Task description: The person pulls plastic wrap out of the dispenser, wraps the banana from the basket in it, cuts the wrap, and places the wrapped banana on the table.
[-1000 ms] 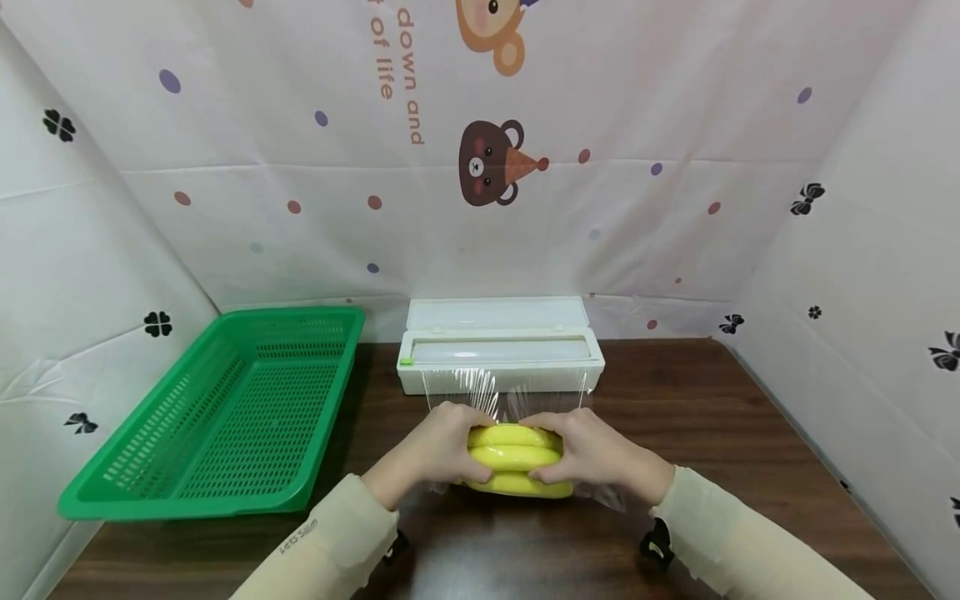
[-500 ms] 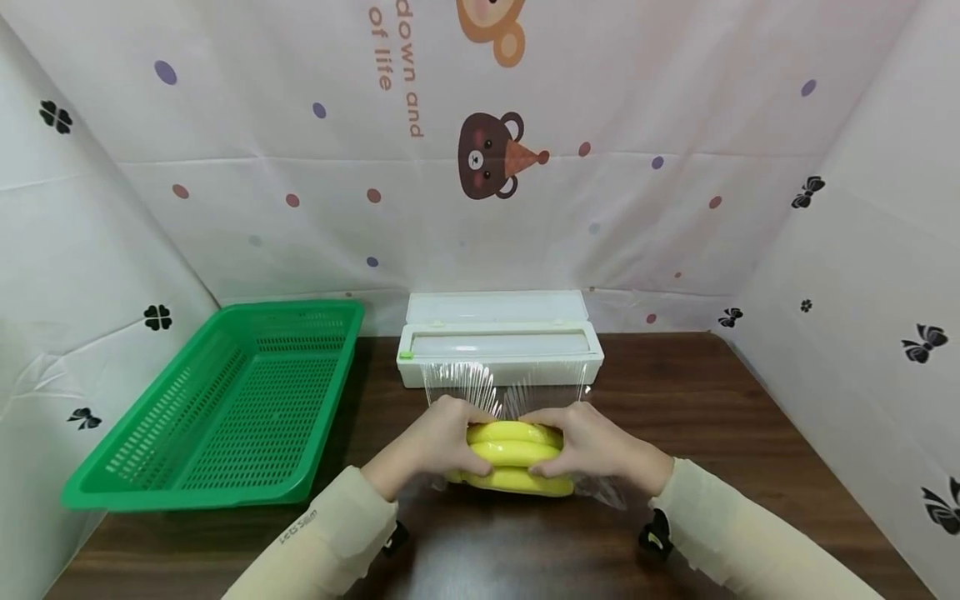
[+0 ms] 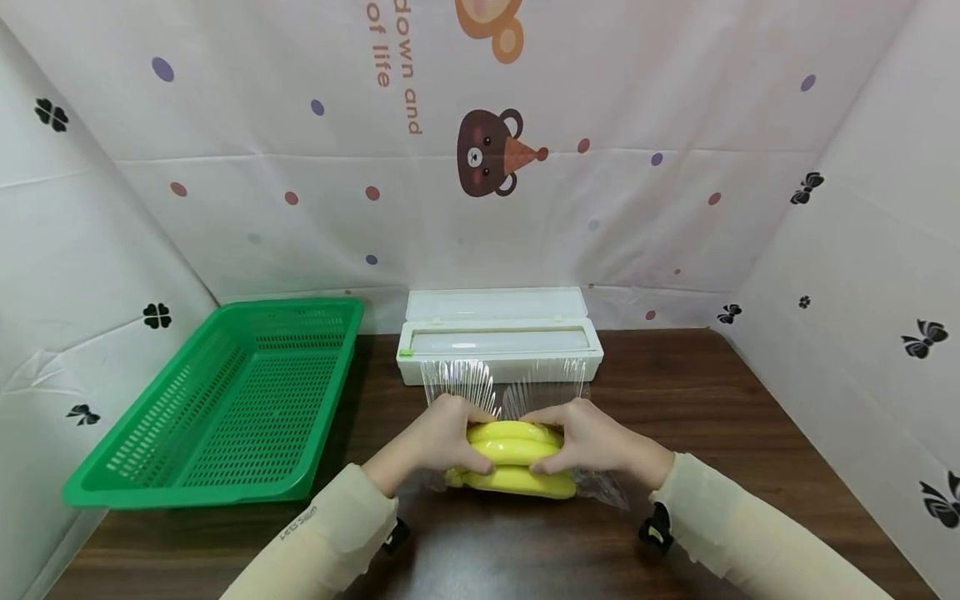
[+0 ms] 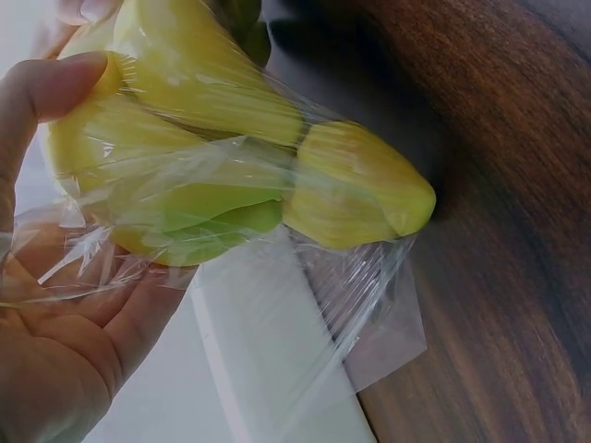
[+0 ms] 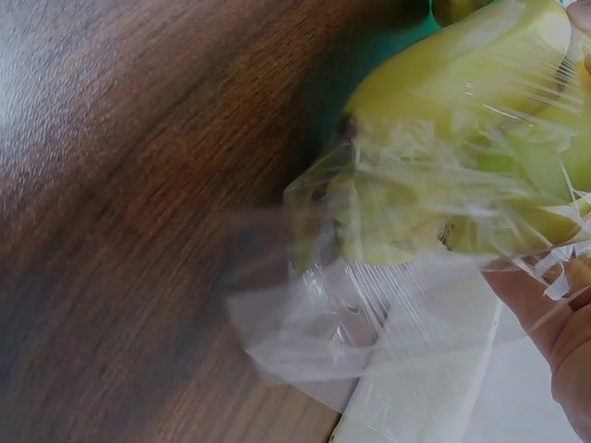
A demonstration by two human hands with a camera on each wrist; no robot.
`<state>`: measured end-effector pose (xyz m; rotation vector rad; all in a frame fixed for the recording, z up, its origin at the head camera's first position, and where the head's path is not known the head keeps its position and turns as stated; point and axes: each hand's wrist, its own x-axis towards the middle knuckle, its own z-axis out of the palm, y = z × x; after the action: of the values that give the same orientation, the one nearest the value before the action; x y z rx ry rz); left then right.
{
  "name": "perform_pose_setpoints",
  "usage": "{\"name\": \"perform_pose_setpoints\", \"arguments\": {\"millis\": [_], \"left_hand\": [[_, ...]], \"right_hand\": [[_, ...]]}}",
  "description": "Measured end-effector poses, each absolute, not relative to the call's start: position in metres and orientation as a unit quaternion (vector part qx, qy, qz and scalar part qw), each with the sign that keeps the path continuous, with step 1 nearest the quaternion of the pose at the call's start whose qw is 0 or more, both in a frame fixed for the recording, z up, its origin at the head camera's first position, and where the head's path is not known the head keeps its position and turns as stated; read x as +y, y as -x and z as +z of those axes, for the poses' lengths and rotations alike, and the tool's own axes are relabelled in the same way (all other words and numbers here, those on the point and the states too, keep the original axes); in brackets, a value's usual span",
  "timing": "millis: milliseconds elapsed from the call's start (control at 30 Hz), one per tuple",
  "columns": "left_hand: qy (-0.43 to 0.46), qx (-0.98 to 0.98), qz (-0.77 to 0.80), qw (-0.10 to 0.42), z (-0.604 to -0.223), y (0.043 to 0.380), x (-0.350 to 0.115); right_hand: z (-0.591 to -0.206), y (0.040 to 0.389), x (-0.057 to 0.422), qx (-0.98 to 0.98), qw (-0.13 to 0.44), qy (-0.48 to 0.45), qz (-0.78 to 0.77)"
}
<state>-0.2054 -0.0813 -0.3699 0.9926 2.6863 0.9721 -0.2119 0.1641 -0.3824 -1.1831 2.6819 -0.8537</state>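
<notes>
A bunch of yellow bananas (image 3: 516, 453) is gripped from both ends, low over the table. My left hand (image 3: 441, 437) curls around its left end, thumb on the near side and fingers over the far side. On the right end, my right hand (image 3: 596, 442) has a matching grip. Clear cling film (image 3: 459, 382) runs from the white dispenser box (image 3: 510, 372) to the bunch. In the left wrist view the film (image 4: 222, 166) lies wrinkled over the bananas and the stubby stem end (image 4: 360, 185). A loose flap of film (image 5: 295, 341) hangs past the bananas in the right wrist view.
A green plastic basket (image 3: 318, 467) stands on the left of the dark wooden table (image 3: 675, 392). The dispenser's lid (image 3: 495, 304) is raised against the printed cloth (image 3: 637, 225) at the back. More cloth hangs along both sides.
The head view has tilted slightly down. Both hands keep their grip, while the bunch has turned a little, showing more of the lowest banana's left end.
</notes>
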Motion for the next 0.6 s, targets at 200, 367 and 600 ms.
{"name": "perform_pose_setpoints", "arguments": {"millis": [200, 367, 600], "left_hand": [[-0.313, 0.884, 0.338, 0.076, -0.3717, 0.2062, -0.0813], [-0.294, 0.882, 0.357, 0.093, -0.3708, 0.2052, -0.0815], [-0.284, 0.873, 0.380, 0.111, -0.3720, 0.2036, -0.0828]], "right_hand": [[-0.3822, 0.2132, 0.1647, 0.873, 0.063, 0.385, -0.294], [-0.3816, 0.2141, 0.1658, 0.870, 0.089, 0.374, -0.307], [-0.3825, 0.2177, 0.1673, 0.862, 0.129, 0.366, -0.327]]}}
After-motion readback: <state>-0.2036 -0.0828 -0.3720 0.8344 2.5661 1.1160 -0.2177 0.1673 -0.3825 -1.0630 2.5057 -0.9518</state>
